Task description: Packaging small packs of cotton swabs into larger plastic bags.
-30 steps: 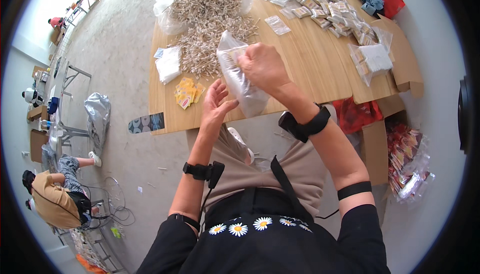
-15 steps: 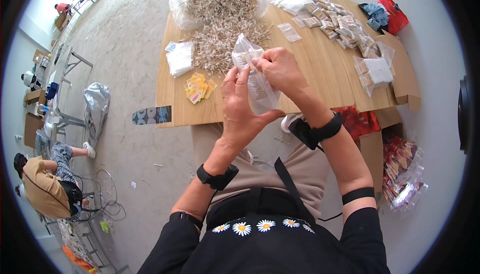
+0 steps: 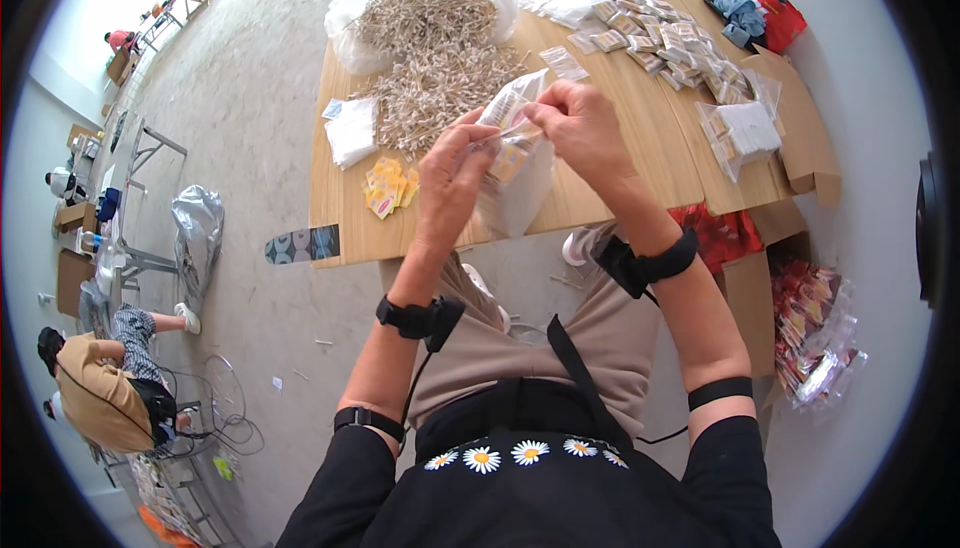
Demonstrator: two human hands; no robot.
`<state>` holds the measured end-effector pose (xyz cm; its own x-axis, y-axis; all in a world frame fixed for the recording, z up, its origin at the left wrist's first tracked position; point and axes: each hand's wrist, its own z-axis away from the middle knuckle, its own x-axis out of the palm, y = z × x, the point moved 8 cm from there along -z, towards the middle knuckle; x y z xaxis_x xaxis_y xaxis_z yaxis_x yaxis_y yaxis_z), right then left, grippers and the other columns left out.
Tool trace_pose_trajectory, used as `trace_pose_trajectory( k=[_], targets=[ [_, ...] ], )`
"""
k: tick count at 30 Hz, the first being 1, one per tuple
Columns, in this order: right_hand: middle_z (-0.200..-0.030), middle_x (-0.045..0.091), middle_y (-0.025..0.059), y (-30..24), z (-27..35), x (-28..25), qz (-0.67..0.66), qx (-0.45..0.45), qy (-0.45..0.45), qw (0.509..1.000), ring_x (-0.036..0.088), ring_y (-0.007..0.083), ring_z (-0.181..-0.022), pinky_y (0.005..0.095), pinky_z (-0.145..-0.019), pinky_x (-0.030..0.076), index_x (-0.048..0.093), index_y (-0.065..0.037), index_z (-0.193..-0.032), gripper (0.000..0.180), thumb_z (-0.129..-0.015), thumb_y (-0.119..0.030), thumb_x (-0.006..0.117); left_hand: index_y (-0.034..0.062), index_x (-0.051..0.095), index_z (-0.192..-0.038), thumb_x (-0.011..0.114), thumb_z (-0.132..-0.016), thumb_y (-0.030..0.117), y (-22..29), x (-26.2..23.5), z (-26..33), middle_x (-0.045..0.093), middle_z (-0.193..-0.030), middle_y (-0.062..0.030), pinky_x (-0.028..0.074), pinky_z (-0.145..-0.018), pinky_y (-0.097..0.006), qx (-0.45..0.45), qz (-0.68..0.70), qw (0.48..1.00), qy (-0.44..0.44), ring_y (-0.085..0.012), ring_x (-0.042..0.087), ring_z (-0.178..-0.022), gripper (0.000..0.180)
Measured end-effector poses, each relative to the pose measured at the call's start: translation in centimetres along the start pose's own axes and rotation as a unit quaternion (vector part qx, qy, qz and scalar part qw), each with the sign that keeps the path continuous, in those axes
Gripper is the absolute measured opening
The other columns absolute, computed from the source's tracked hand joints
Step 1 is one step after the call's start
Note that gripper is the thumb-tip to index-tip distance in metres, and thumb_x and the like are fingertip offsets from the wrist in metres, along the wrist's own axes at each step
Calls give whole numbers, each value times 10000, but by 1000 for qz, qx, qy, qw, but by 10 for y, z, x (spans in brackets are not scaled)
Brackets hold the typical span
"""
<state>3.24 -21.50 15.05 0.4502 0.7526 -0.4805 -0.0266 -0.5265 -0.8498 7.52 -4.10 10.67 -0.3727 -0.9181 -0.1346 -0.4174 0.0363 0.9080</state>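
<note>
Both hands hold a see-through plastic bag (image 3: 518,186) in front of my body, over the table's near edge. My left hand (image 3: 450,180) pinches its left side and my right hand (image 3: 585,133) grips its upper right part, fingertips together. White and yellowish contents show through the film; I cannot make out exactly what they are. Behind the bag, a big heap of loose cotton swabs (image 3: 430,88) spreads out from a large white plastic sack (image 3: 345,33). To the left of my left hand lie several yellow cards (image 3: 388,188) and a stack of small white bags (image 3: 350,136).
Filled swab packets (image 3: 680,43) pile up on the wooden table's (image 3: 640,133) far right. A see-through bag of white packs (image 3: 745,133) lies nearer, beside an open cardboard box (image 3: 805,138). Red packages (image 3: 805,328) sit low at right. Another person (image 3: 105,388) works at far left.
The bag has tilted and its top now leans right. My left hand has shifted left and its thumb has closed in on the bag; my right hand has moved slightly right. The view has shifted slightly.
</note>
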Motion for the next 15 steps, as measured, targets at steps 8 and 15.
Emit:
trace_pose_trajectory(
  k=[8,15],
  targets=[
    [-1094,562,108,-22,23,-14,168,-229,-31,958,493,303,-1087,412,-982,403,755,-127,-1059,391,-670,-126,797,22,709,-979,587,-878,-32,-9,4,-28,606,-1349,-120,495,-988,-309,-99,173,961,-191,-171,582,-1170,168],
    [-1060,602,77,-33,22,-22,190,-288,21,939,509,288,-1042,403,-943,421,752,-96,-950,236,-715,-81,758,18,709,-976,631,-873,-41,-5,11,-30,613,-1327,-122,501,-999,-314,-108,177,954,-215,-193,581,-1192,142]
  ],
)
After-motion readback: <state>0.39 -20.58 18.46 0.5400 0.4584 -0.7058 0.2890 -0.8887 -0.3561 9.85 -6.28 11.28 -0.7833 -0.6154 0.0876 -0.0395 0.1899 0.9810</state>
